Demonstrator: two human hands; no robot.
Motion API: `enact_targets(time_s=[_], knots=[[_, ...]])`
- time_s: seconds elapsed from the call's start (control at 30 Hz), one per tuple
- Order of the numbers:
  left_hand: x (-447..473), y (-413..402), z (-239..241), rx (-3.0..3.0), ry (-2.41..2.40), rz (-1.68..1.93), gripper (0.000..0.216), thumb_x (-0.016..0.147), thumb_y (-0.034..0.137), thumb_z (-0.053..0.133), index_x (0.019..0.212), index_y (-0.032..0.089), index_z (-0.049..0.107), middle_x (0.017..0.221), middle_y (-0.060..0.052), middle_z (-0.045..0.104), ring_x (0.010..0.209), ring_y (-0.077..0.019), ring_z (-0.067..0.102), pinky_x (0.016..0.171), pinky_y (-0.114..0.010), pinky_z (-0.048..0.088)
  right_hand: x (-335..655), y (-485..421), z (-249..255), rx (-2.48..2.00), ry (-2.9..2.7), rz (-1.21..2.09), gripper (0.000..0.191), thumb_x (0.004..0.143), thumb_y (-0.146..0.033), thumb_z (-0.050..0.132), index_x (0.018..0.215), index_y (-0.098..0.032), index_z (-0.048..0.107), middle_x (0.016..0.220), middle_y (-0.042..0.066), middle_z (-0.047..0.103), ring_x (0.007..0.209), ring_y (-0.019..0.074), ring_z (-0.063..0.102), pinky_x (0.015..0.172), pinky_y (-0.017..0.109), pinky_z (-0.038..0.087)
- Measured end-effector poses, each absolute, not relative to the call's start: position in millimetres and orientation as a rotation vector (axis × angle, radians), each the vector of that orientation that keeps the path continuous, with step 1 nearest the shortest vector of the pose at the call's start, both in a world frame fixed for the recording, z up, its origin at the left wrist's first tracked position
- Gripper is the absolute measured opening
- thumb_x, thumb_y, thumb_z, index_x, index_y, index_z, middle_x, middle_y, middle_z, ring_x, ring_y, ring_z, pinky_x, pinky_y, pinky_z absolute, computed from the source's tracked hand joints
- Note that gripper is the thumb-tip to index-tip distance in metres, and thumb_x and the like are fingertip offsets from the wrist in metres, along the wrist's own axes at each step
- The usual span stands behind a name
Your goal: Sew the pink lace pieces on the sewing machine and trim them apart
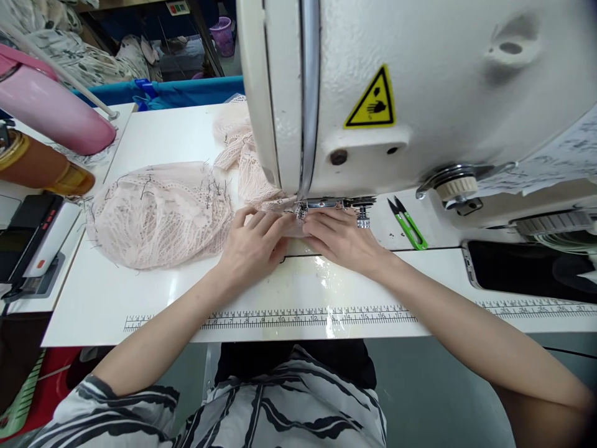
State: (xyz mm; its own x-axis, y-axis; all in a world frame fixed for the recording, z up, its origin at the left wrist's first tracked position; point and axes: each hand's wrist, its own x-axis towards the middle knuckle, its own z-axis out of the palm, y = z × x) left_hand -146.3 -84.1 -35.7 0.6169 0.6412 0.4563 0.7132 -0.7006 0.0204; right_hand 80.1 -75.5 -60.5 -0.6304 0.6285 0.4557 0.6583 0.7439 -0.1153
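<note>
Pale pink lace fabric [161,221] lies bunched on the white table, its edge running under the presser foot area of a sewing machine [280,93]. Loose dark threads cling to it. My left hand [256,239] grips the fabric just left of the needle area, its fingers curled and its thumb tucked in. On the other side my right hand [342,239] is closed over the fabric edge, close against the metal foot parts [326,204]. The machine head and my fingers hide the stitching point. More of the lace [249,155] is heaped behind my left hand.
Green-handled thread snips [408,225] lie right of the needle, and a phone [527,267] lies farther right. A printed ruler [289,318] runs along the front edge. At left stand a pink bottle [56,102] and a brown cup [41,162].
</note>
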Motion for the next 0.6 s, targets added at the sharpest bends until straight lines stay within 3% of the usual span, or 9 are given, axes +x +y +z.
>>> enact_targets(time_s=[0.07,0.2,0.4,0.6], knots=[[-147.4,-87.0,-33.5,-2.703,-1.187,-0.693,0.031,0.081,0.008,0.058,0.111,0.016,0.062,0.094,-0.005,0.078,0.073,-0.0192,0.071,0.084,-0.042,0.048,79.3,-77.3,-61.6,-0.927,-2.449,-0.088,0.016,0.102,-0.019,0.048,0.094,-0.021,0.062,0.094,0.004,0.071,0.099,0.0192,0.06,0.082,0.033,0.047],[-150.0,-88.6,-33.1,-2.783,-1.126,-0.701,0.035,0.067,-0.001,0.052,0.095,0.02,0.057,0.08,0.003,0.075,0.059,-0.0142,0.064,0.082,-0.038,0.042,77.2,-80.8,-58.0,-0.825,-2.385,-0.133,0.011,0.102,-0.024,0.054,0.096,-0.021,0.063,0.086,0.003,0.07,0.097,0.0192,0.061,0.089,0.036,0.051],[-146.4,-89.0,-39.6,-2.771,-1.108,-0.766,0.025,0.077,0.003,0.054,0.096,0.02,0.052,0.074,0.005,0.071,0.059,-0.0132,0.062,0.085,-0.036,0.041,72.0,-80.8,-48.4,-0.53,-2.353,-0.233,0.003,0.096,-0.024,0.067,0.096,-0.02,0.067,0.078,-0.002,0.07,0.085,0.014,0.063,0.107,0.036,0.05],[-145.0,-89.6,-39.1,-2.727,-0.978,-0.749,0.014,0.086,0.006,0.051,0.088,0.019,0.055,0.07,0.005,0.069,0.061,-0.0123,0.063,0.083,-0.035,0.041,72.9,-83.4,-46.2,-0.497,-2.348,-0.294,0.011,0.094,-0.013,0.067,0.089,-0.023,0.069,0.081,-0.006,0.073,0.087,0.0124,0.065,0.097,0.031,0.054]])
